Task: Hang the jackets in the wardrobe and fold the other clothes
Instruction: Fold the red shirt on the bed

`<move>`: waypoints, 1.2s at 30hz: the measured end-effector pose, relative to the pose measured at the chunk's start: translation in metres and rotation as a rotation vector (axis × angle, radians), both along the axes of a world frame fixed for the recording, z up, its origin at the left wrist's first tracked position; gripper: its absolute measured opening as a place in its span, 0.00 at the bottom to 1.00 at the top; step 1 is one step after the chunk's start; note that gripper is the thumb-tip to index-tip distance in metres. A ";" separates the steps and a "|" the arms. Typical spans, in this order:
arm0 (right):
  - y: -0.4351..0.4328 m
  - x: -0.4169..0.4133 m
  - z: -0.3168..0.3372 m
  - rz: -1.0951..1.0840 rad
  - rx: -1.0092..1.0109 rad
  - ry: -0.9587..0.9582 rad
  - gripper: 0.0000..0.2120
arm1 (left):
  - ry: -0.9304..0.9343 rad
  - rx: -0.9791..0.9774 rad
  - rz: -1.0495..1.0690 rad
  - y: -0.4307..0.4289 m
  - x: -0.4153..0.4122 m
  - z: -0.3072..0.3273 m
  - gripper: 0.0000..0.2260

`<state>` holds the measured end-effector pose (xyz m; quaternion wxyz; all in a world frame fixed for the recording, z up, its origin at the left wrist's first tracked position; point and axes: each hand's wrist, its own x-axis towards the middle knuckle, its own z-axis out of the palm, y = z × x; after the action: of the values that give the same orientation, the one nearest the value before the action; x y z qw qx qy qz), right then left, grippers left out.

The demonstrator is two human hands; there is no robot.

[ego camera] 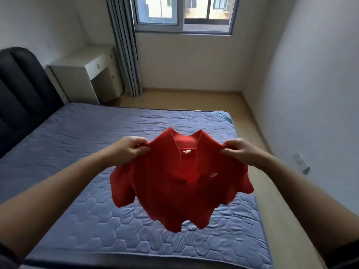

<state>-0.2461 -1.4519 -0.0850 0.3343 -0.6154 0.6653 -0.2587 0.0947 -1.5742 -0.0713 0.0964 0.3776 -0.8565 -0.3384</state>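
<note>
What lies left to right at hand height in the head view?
First the left hand, then the red shirt, then the right hand; both hands pinch its shoulders over the bed.

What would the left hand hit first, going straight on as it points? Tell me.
The red polo shirt, whose shoulder the left hand pinches; past its collar, probably the blue quilted mattress, though depth is unclear.

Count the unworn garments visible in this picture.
1: a red polo shirt, held above the blue mattress by its shoulders, left hand and right hand pinching it. Others may lie out of view.
</note>
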 end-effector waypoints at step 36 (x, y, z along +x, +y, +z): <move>-0.094 -0.004 -0.553 -0.291 0.639 0.315 0.12 | -0.692 0.211 0.192 -0.076 -0.086 -0.557 0.08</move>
<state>-0.2498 -1.5458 -0.6377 0.3626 -0.4117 0.8359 0.0148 0.0088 -1.6499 -0.6286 -0.2070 0.5560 -0.7595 -0.2667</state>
